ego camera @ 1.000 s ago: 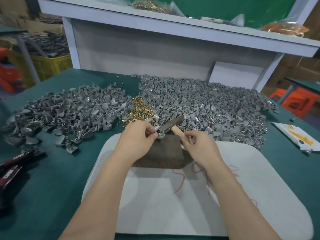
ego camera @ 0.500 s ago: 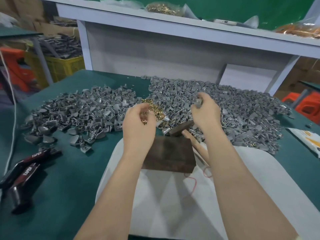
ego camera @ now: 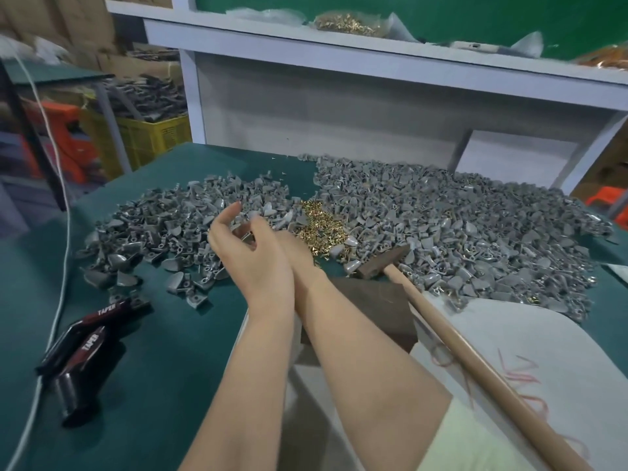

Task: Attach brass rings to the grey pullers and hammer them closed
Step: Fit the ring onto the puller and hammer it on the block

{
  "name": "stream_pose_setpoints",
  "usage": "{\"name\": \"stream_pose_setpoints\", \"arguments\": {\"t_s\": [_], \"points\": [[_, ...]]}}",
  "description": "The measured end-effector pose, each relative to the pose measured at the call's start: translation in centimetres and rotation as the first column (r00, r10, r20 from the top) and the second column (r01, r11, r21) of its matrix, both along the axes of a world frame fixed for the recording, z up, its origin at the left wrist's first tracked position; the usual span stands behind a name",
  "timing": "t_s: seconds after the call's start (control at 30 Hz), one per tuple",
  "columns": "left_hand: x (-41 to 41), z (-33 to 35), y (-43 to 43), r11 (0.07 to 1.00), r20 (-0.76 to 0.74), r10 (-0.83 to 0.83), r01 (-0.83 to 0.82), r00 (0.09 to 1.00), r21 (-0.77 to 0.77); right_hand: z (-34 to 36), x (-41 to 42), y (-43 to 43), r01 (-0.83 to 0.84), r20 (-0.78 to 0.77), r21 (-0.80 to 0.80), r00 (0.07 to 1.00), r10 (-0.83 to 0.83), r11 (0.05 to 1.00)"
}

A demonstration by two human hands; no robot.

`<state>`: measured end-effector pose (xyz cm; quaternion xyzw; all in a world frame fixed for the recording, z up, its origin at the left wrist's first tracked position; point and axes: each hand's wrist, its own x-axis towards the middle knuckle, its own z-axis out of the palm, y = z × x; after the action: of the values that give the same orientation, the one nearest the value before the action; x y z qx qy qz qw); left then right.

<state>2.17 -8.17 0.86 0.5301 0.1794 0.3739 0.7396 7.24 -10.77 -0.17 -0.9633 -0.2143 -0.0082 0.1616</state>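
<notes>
I've got the left hand (ego camera: 249, 256) raised over the 10 o'clock heap of grey pullers (ego camera: 163, 232), fingers loosely curled, thumb apart from them; right hand (ego camera: 297, 248) sits behind it, fingers hidden, I can't tell their state; brass rings (ego camera: 319, 229) at 1 o'clock; hammer (ego camera: 384, 261) lying at 3 o'clock, head touching the block (ego camera: 373, 307).

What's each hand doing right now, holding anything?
Left hand: fingers loose, open, nothing clearly held.
Right hand: fingers hidden behind the left; cannot tell.
</notes>
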Motion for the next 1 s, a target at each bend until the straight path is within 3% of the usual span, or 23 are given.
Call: {"name": "stream_pose_setpoints", "arguments": {"t_s": [0.1, 0.2, 0.3, 0.43, 0.53, 0.6, 0.63, 0.67, 0.73, 0.77, 0.87, 1.0], "points": [[0.0, -0.1, 0.0, 0.999, -0.036, -0.031, 0.031, 0.999, 0.008, 0.4, 0.6, -0.5, 0.036, -0.018, -0.011, 0.999, -0.036, 0.999], [0.1, -0.2, -0.1, 0.992, -0.061, -0.104, 0.108, 0.993, 0.071, 2.1, 0.4, -2.9, 0.175, -0.030, 0.256, 0.984, -0.174, 0.951], [0.1, -0.1, -0.7, 0.939, -0.063, -0.279, 0.286, 0.958, 0.189, 4.1, -1.2, -6.4, 0.222, -0.095, 0.631, 0.973, -0.210, 0.744], [-0.4, 0.0, -1.7, 0.823, -0.051, -0.487, 0.478, 0.872, 0.308, 4.8, -3.4, -9.3, 0.195, -0.215, 0.786, 0.976, -0.036, 0.587], [-0.3, 0.0, -1.5, 0.802, -0.029, -0.525, 0.506, 0.850, 0.318, 4.6, -3.9, -10.3, 0.241, -0.319, 0.901, 0.931, 0.176, 0.360], [-0.3, -0.1, -1.4, 0.820, -0.026, -0.507, 0.491, 0.862, 0.294, 4.2, -3.4, -10.6, 0.284, -0.338, 0.910, 0.930, 0.144, 0.302], [-0.2, -0.2, -1.3, 0.842, -0.035, -0.468, 0.458, 0.883, 0.284, 3.8, -3.0, -10.5, 0.297, -0.337, 0.880, 0.940, 0.048, 0.370], [-0.1, -0.3, -1.2, 0.869, -0.041, -0.420, 0.415, 0.906, 0.269, 3.3, -2.5, -10.4, 0.310, -0.310, 0.797, 0.947, -0.091, 0.518], [0.0, -0.3, -1.0, 0.920, -0.017, -0.345, 0.342, 0.938, 0.193, 2.2, -1.0, -9.5, 0.334, -0.180, 0.452, 0.942, -0.282, 0.827], [0.1, -0.3, -0.9, 0.938, 0.006, -0.322, 0.319, 0.947, 0.136, 1.6, -0.2, -8.9, 0.340, -0.147, 0.275, 0.939, -0.310, 0.900], [0.2, -0.2, -0.7, 0.963, 0.038, -0.270, 0.270, 0.962, 0.000, 0.1, 2.2, -6.6, 0.335, -0.129, -0.094, 0.930, -0.345, 0.938], [0.1, -0.2, -0.7, 0.968, 0.041, -0.246, 0.248, 0.968, -0.045, 0.0, 4.0, -5.2, 0.319, -0.180, -0.270, 0.910, -0.373, 0.909]]}}
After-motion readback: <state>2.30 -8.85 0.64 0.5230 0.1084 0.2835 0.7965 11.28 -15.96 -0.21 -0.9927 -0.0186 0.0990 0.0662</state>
